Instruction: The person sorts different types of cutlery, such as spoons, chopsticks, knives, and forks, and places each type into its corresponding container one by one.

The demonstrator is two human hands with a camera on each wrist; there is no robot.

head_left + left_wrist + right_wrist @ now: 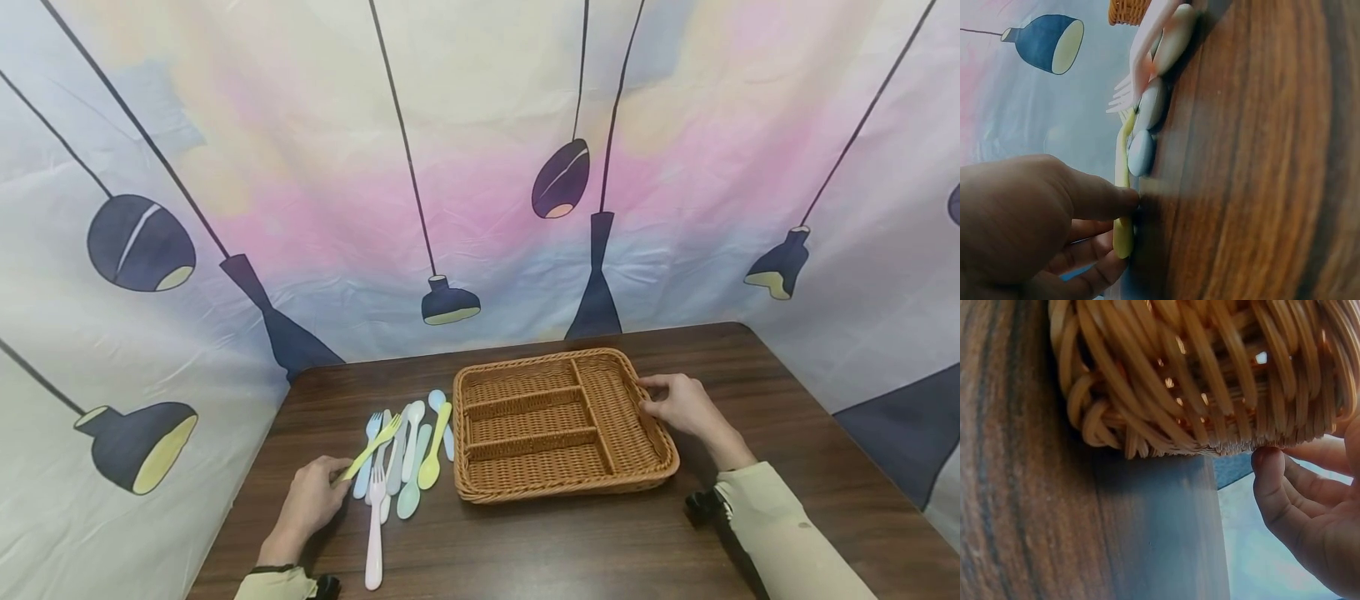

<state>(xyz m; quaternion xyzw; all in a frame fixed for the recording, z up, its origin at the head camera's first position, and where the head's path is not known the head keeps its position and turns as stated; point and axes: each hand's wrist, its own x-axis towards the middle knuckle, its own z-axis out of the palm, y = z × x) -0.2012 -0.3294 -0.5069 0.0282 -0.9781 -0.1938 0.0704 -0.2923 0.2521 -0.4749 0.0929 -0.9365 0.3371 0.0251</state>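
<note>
My left hand (pixel 311 498) pinches the handle end of a yellow fork (pixel 371 452), thumb on one side and fingers on the other. The fork lies slantwise over a pile of pastel cutlery. A pink fork (pixel 374 533) sits at the front of that pile; its tines come close to the yellow fork in the left wrist view. At the basket's right side, my right hand (pixel 692 414) holds the edge of a brown wicker basket (pixel 566 492). In the right wrist view the thumb (pixel 1269 464) touches the woven wall, while some fingertips are hidden behind it.
Dividers (pixel 525 402) split the basket into several compartments. Between hand and basket lie a blue fork (pixel 373 427), a yellow spoon (pixel 431 467), a green spoon (pixel 409 498) and other pieces. Everything stands on a dark wooden table (pixel 525 554), with a lamp-patterned cloth (pixel 495 242) behind.
</note>
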